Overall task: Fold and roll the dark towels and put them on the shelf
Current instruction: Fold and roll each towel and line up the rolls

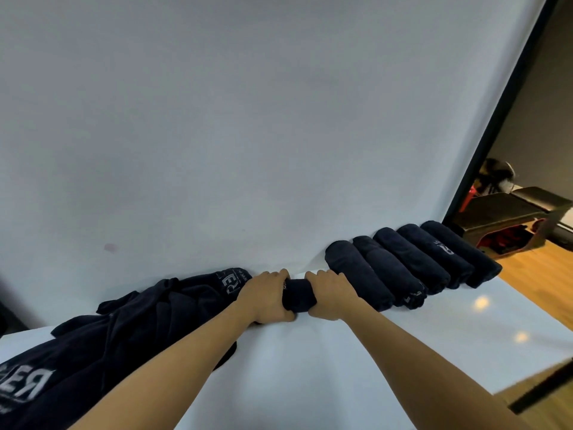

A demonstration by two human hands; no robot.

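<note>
Just below the middle of the frame, a rolled dark towel [299, 295] lies on the white desk [310, 367], gripped at both ends. The left hand [269, 297] curls its fingers over the roll's left end, and the right hand [330, 295] wraps round its right end, so only the short middle stretch of the roll shows between them. Both forearms reach in from the bottom edge of the frame.

To the right of the hands, five finished rolls [412, 262] lie side by side, touching, in a slanting row that runs toward the right edge along the foot of the white wall [248, 119]. To the left, a loose heap of unrolled dark towels [124, 330] with pale lettering spreads toward the lower left corner, its upper end just beside the left hand.

At the far right, past the wall's dark edge, a wooden floor [539, 268] and a black padded bench [511, 212] are visible
</note>
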